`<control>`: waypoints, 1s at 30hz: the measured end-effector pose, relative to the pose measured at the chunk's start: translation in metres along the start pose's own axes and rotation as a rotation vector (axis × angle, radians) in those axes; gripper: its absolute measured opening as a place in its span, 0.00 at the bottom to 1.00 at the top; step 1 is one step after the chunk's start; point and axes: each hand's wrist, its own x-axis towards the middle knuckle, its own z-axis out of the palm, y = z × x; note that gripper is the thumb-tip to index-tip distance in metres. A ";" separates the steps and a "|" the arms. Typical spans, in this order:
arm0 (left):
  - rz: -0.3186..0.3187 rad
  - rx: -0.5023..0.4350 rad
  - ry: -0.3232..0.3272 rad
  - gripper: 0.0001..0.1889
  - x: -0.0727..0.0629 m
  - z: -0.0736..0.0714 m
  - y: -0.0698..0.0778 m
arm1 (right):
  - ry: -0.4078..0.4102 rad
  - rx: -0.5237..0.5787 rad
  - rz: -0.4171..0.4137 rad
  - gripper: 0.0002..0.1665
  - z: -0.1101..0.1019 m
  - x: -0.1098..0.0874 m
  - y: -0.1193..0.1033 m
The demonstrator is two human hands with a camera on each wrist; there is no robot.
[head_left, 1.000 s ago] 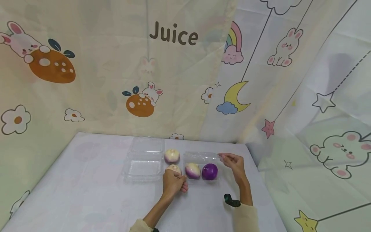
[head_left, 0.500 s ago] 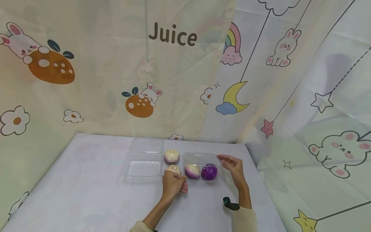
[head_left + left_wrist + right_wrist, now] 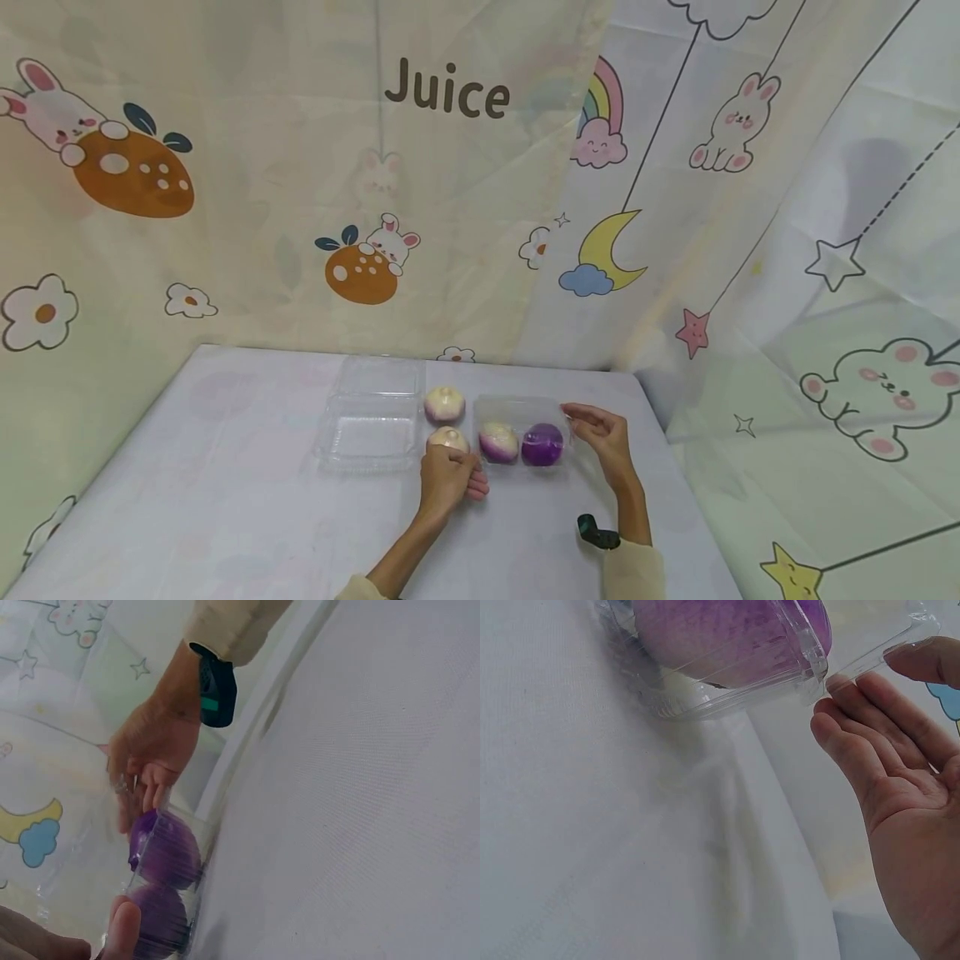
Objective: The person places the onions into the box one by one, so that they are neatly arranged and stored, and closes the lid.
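A clear plastic clamshell box [image 3: 517, 408] holds two round vegetables that look like turnips: a purple-and-cream one [image 3: 498, 444] and a deep purple one [image 3: 542, 446]. Its lid leans forward over them, partly lowered. At the lid's right edge, my right hand [image 3: 609, 437] pinches the plastic between thumb and fingers; the right wrist view shows the thumb [image 3: 922, 660] on the edge. My left hand [image 3: 447, 479] is at the box's left side, with thumb [image 3: 124, 926] and forefinger pinching its clear edge. Both turnips [image 3: 166, 851] show through the plastic in the left wrist view.
Just left of the box sit two more cream-and-purple turnips, one behind [image 3: 445, 404] and one in front [image 3: 448, 437], partly covered by the left hand. Farther left lies a second clamshell box [image 3: 372, 433], lid folded back. Printed curtains [image 3: 247, 250] hang behind the white table [image 3: 247, 500].
The lid has come forward and down over the two turnips. My right hand has shifted slightly down with its edge. The left hand has hardly moved.
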 end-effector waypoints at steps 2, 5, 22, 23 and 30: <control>-0.009 0.000 -0.002 0.20 -0.001 0.000 0.000 | -0.009 0.006 0.000 0.22 0.000 -0.001 0.001; -0.024 -0.022 -0.009 0.29 -0.001 0.000 0.000 | -0.017 0.010 0.007 0.23 -0.001 -0.002 0.001; -0.017 -0.059 0.012 0.20 -0.005 0.001 0.000 | -0.049 -0.016 0.017 0.26 -0.001 -0.003 0.002; -0.011 -0.061 0.011 0.19 -0.005 0.001 0.000 | -0.048 -0.011 0.018 0.26 -0.001 -0.003 0.002; 0.019 -0.071 -0.005 0.17 -0.005 0.001 -0.004 | -0.054 -0.007 0.032 0.27 -0.002 -0.004 0.003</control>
